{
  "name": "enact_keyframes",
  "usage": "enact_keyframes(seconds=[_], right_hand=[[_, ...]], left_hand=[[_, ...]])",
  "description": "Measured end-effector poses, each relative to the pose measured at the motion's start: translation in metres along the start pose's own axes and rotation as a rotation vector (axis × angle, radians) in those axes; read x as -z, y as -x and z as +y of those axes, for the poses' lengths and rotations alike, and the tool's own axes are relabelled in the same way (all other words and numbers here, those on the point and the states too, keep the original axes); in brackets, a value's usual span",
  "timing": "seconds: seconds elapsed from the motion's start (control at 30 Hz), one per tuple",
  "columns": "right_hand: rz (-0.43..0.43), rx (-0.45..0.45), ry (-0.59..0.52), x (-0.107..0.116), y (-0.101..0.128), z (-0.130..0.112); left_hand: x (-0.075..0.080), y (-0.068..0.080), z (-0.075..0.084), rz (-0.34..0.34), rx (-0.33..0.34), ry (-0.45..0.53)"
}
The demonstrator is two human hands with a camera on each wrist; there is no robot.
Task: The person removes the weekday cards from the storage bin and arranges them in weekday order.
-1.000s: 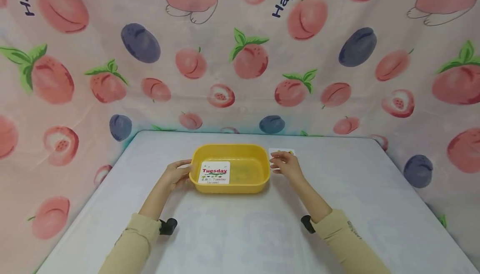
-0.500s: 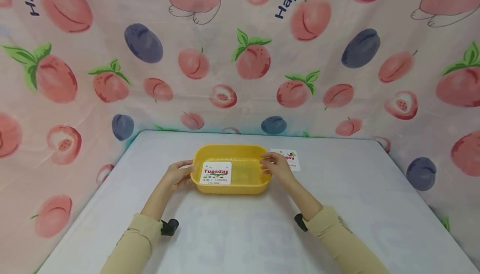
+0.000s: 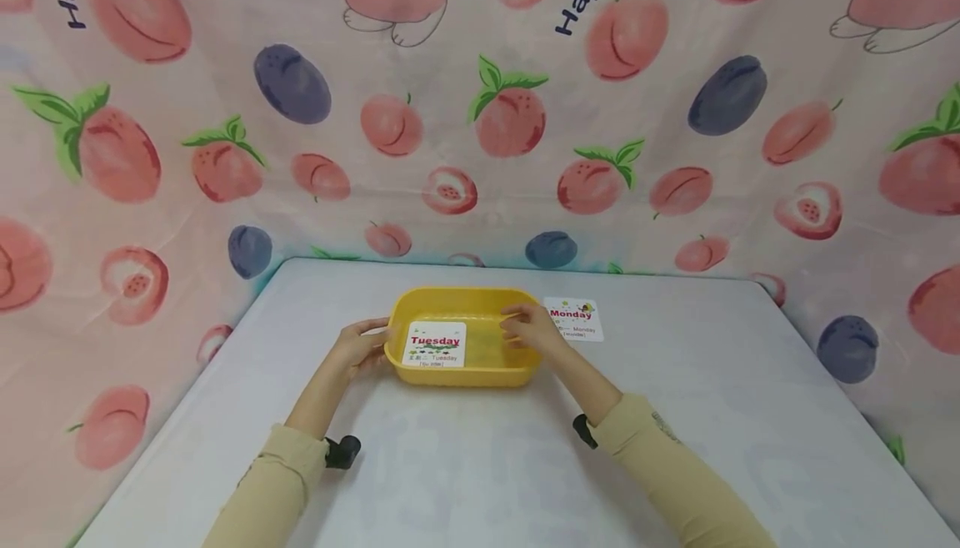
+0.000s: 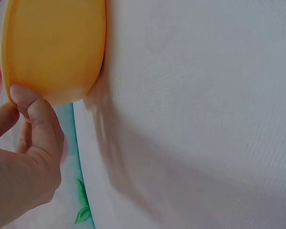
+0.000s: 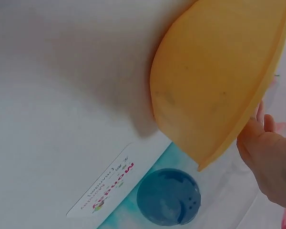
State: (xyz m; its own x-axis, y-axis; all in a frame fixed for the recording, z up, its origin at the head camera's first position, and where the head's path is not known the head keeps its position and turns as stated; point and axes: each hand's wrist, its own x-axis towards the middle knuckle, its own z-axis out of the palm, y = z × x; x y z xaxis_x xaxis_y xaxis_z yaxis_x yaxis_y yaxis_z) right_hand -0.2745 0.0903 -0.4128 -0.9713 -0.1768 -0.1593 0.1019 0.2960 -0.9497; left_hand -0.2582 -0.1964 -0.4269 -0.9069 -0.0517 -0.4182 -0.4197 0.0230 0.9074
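Observation:
A yellow plastic tray (image 3: 465,291) sits mid-table with a white "Tuesday" card (image 3: 435,345) lying in its left half. My left hand (image 3: 358,345) holds the tray's left rim; in the left wrist view its thumb (image 4: 31,102) presses the tray's (image 4: 52,47) edge. My right hand (image 3: 528,331) lies over the tray's right rim, its fingers loosely extended above the inside and holding nothing. In the right wrist view this hand (image 5: 269,162) is just beyond the tray's (image 5: 214,76) rim. A white "Monday" card (image 3: 573,320) lies flat on the table right of the tray, also visible as the card (image 5: 102,191).
The white table (image 3: 480,465) is ringed by a fruit-print cloth (image 3: 480,114) at the back and both sides. Black wrist mounts (image 3: 341,450) sit under both sleeves. The table's rounded far corners lie close behind the tray.
My right hand left the Monday card and moved left onto the tray's right rim, uncovering the card. The left hand stayed at the left rim.

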Motion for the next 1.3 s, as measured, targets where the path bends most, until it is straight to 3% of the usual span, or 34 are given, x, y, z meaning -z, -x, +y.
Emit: enact_keyframes(seconds=[0.03,0.17,0.4,0.83,1.13,1.3], right_hand=[[-0.031,0.04,-0.026,0.0,-0.013,0.014],[-0.051,-0.002,-0.02,-0.009,-0.025,0.02],[-0.036,-0.135,0.052,-0.026,-0.004,-0.01],[-0.041,-0.249,0.036,-0.033,-0.022,0.004],[-0.068,-0.314,-0.129,-0.043,-0.02,0.003],[-0.041,-0.378,-0.191,-0.049,-0.023,-0.001]], left_hand=[[0.0,0.001,0.0,0.0,0.002,-0.004],[-0.001,0.002,0.0,0.007,0.004,0.001],[-0.001,-0.001,-0.001,0.018,0.004,-0.005],[0.0,-0.006,-0.005,0.02,0.007,-0.007],[0.0,-0.006,-0.005,0.019,0.007,-0.005],[0.001,-0.006,-0.005,0.023,0.006,-0.011]])
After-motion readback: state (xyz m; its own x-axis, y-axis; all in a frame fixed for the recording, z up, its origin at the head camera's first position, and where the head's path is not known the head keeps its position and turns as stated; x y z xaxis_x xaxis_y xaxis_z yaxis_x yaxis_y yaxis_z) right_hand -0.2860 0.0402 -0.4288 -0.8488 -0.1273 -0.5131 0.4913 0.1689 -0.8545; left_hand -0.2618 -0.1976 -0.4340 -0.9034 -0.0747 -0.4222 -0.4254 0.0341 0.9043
